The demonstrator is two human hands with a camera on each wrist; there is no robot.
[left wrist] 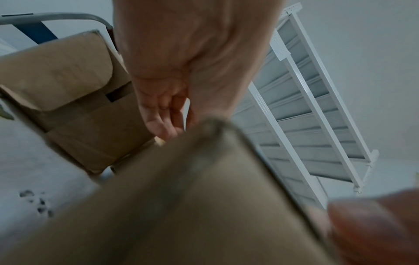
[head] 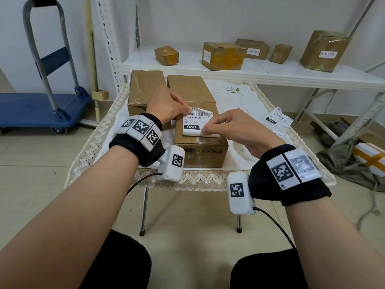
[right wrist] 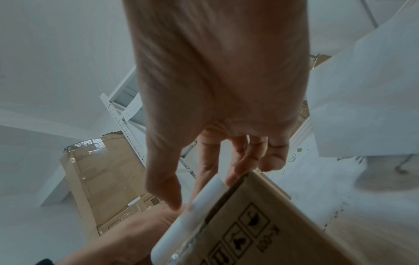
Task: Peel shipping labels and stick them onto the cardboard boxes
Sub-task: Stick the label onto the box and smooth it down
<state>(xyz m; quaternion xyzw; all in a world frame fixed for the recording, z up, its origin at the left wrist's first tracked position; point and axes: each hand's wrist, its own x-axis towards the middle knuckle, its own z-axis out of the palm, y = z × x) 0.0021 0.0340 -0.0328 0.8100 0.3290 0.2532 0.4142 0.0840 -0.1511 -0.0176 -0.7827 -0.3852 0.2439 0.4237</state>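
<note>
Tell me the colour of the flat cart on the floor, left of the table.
Blue deck with a grey handle: the cart, seen best in the head view.

White walls (head: 229, 15) enclose the room; the floor (head: 31, 155) is laid in pale beige tiles. A white metal shelving unit (head: 312, 74) stands against the far wall, with a blue platform trolley (head: 39, 109) at left. A small folding table (head: 143, 213), draped in a white lace-edged cloth (head: 239, 97), stands in front of the shelving.

Both hands (head: 166, 103) (head: 235, 128) fwd, fingertips pinched
</note>
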